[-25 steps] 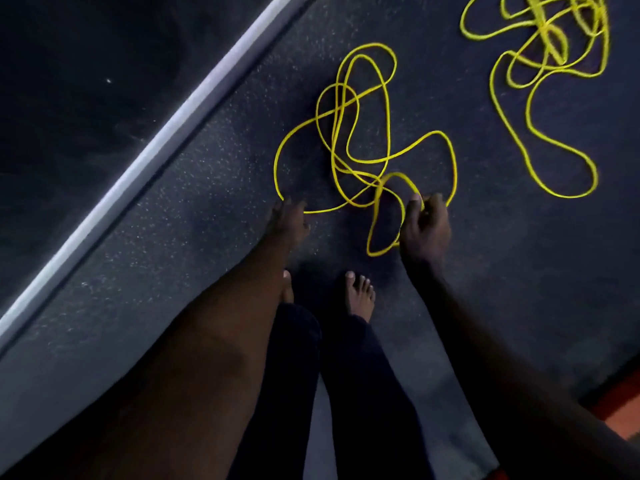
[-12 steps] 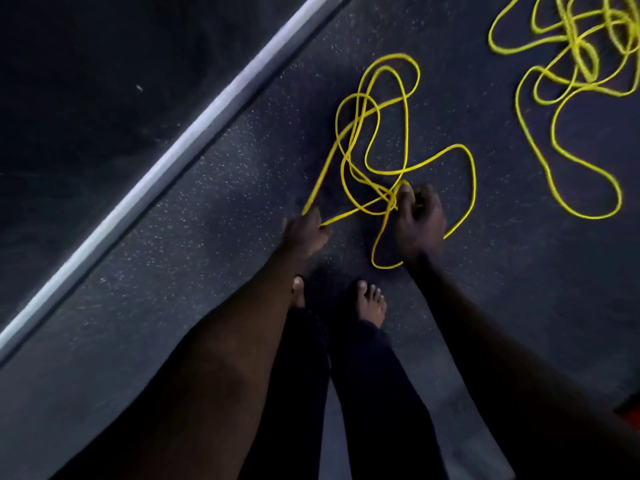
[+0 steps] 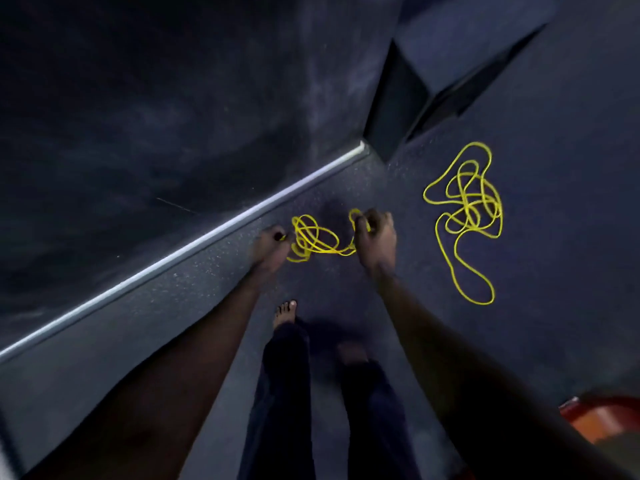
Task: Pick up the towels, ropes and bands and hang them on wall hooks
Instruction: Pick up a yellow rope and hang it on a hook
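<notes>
2 hands hold 1 yellow rope [image 3: 315, 239] up over the dark floor [image 3: 554, 306].

The left hand [image 3: 272, 245] pinches one bit of the rope with curled fingers, and the right hand [image 3: 375, 237] is curled tight round a few loops. The bunched rope hangs between them and runs from left to right. A second yellow rope [image 3: 467, 209] lies in a messy pile on the floor, off to the right of the right hand and not touching it (its longest loop reaches back toward the person). A dark wall [image 3: 156, 116] stands on the left, with a pale strip [image 3: 194, 244] along its bottom edge, close to the left hand. A dark boxy corner [image 3: 398, 109] sticks out farther back. 1 bare foot [image 3: 285, 311] shows below the hands. An orange-red thing [image 3: 602, 422], too blurry to name, sits at the bottom right.
</notes>
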Available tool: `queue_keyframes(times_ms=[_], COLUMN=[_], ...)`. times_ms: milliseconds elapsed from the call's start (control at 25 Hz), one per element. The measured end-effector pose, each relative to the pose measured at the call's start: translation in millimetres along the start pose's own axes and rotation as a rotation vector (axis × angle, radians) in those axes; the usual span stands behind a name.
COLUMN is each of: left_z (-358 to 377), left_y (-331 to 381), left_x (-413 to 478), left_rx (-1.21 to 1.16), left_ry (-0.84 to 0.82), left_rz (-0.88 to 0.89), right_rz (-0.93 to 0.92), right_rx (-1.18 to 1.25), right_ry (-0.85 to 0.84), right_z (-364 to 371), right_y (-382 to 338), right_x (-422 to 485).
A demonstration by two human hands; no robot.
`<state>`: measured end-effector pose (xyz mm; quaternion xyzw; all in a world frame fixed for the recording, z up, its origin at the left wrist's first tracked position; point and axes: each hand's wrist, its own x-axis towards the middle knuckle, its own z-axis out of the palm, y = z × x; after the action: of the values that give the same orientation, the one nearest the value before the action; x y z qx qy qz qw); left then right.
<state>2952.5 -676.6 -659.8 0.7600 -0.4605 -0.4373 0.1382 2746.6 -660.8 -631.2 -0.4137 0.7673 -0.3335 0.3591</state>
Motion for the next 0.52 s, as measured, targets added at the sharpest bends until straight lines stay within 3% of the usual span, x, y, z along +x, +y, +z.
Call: queue_keyframes(times_ms=[240,520], left_z=[-96.3,-202.9], left_y=[85.3,130.6], left_x=[-141.7,-247.4], left_rx=[-0.436,-0.562], left_ry=[0.079,0.130], left_rz=[0.124,0.213], right_rz=[-0.080,-0.256], right_rx=[0.080,0.077], right_ry=[-0.331,-0.745], right_z=[-69.7,-79.2], right_y=[-111.3,-258.2], right_x=[-74.3,-166.4])
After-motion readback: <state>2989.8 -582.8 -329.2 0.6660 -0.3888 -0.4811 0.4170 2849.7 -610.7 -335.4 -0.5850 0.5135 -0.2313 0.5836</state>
